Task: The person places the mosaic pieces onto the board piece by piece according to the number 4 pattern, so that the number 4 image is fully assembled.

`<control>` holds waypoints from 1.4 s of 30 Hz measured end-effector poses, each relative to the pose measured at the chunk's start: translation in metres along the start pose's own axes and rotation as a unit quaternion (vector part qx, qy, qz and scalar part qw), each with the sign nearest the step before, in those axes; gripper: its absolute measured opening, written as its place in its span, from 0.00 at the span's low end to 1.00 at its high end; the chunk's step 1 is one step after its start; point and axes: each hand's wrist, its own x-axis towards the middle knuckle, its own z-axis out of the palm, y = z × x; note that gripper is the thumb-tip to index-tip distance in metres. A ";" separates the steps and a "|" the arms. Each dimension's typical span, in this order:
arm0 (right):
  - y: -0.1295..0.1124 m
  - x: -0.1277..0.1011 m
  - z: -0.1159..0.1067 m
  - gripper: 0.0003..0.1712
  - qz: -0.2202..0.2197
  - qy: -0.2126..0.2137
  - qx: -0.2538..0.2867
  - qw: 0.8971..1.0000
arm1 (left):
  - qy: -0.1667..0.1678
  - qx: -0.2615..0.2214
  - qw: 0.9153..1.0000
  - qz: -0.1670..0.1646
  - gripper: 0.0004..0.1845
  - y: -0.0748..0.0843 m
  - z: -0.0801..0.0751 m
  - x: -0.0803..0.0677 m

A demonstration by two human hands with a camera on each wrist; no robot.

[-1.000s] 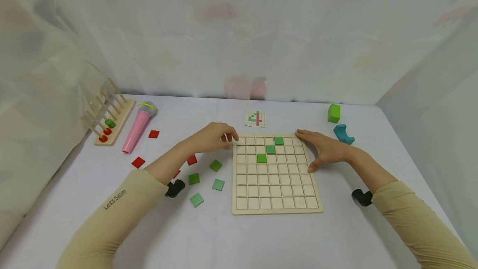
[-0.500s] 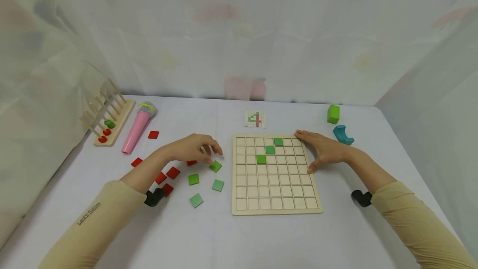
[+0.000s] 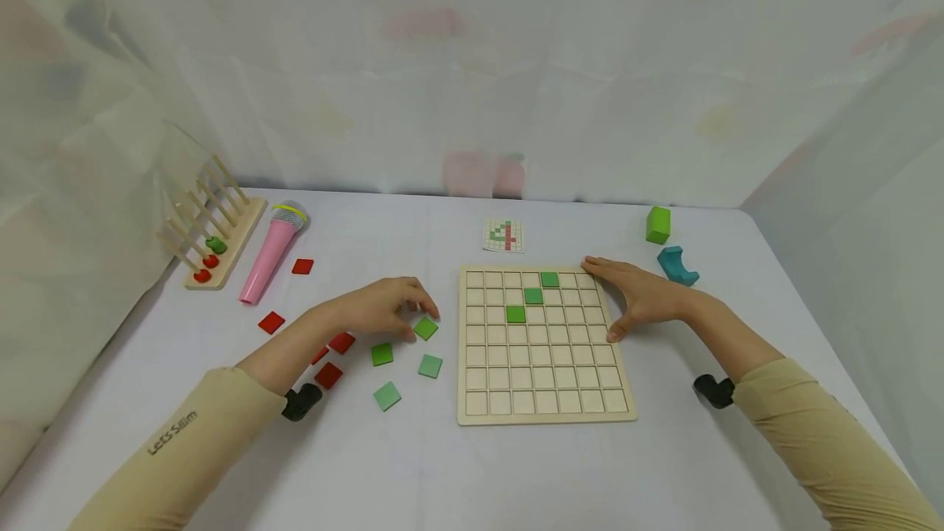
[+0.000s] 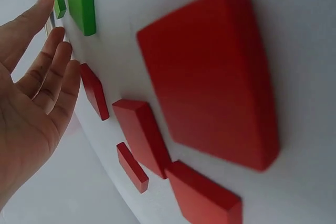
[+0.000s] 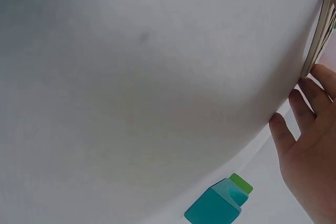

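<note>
My left hand (image 3: 383,307) hovers low over the table, thumb and fingers parted on either side of a green square tile (image 3: 425,329) that lies flat. Nothing is gripped; whether a fingertip touches that tile I cannot tell. Below lie a second green tile (image 3: 382,354) and two paler green tiles (image 3: 430,365). Several red tiles (image 4: 210,77) spread under the left wrist. The wooden grid board (image 3: 546,404) holds three green tiles (image 3: 516,315) in a diagonal. Along its right edge rests my right hand (image 3: 642,292), thumb and fingers spread, fingertips touching the frame.
Behind the board lies a small pattern card (image 3: 504,235) with green and red squares. A pink toy microphone (image 3: 269,256) and a wooden peg stand (image 3: 239,236) are at the left. A green block (image 3: 659,224) and a teal arch-shaped block (image 3: 676,265) sit beyond the right hand.
My left hand has moved from the board's upper left corner leftward and down to the loose green tile, then slightly lower. The right hand stays at the board's edge.
</note>
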 end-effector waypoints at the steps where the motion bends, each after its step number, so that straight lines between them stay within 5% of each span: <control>1: 0.000 0.000 0.000 0.72 0.000 0.000 0.001 1.000 | -0.001 0.002 1.000 0.000 0.20 -0.001 0.001 0.000; 29: 0.001 0.000 0.000 0.71 0.002 -0.001 0.005 1.000 | 0.014 0.055 0.998 0.027 0.15 0.002 0.008 0.005; 42: -0.001 0.000 0.000 0.72 0.000 0.001 0.003 1.000 | 0.053 0.055 0.997 -0.012 0.13 0.011 0.012 0.009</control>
